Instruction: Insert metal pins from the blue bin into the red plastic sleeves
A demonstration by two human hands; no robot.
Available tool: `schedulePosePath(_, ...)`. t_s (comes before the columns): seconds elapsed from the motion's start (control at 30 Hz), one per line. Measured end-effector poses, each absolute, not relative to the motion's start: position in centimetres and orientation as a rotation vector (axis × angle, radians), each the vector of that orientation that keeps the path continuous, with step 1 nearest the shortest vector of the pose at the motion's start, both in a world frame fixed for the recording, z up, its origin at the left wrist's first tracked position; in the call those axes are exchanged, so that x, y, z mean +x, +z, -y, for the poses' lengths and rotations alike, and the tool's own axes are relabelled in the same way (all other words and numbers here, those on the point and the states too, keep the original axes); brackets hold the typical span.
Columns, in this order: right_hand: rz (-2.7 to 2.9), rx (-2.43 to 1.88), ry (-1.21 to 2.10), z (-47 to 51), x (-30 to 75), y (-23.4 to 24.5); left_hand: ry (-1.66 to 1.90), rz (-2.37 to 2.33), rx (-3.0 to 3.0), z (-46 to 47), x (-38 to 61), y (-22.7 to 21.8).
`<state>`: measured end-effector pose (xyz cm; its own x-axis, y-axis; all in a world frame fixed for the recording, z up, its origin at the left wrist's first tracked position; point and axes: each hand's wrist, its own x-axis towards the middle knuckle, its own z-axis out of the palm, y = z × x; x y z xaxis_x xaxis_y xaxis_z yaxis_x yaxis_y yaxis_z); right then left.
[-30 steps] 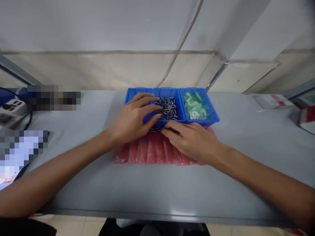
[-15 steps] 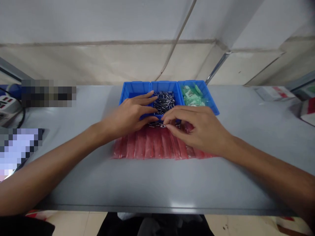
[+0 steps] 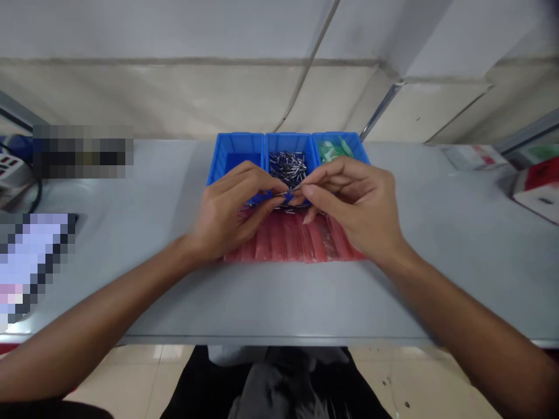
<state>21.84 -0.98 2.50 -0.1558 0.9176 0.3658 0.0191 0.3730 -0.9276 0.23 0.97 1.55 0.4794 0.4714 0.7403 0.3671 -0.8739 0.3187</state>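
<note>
Left hand and right hand are both pinching a tiny metal pin at the fingertips, just in front of a blue bin and its middle section of loose pins — red plastic bags lie right under the hands, green packets just past the right one.

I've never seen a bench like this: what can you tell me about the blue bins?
Three blue plastic bins stand side by side on the grey table. The left shows bare blue floor, the middle holds small metal pins, the right green packets. Red bags lie against their front, and the left hand overlaps the left bin's front edge.
</note>
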Motion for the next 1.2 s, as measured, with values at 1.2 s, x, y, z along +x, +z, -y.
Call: schedulePosePath(1.2, 1.351, -0.805, 1.03, 3.4, 20.5, 0.1, 1.636, -0.739, 2.474, 0.5, -0.1, -0.4)
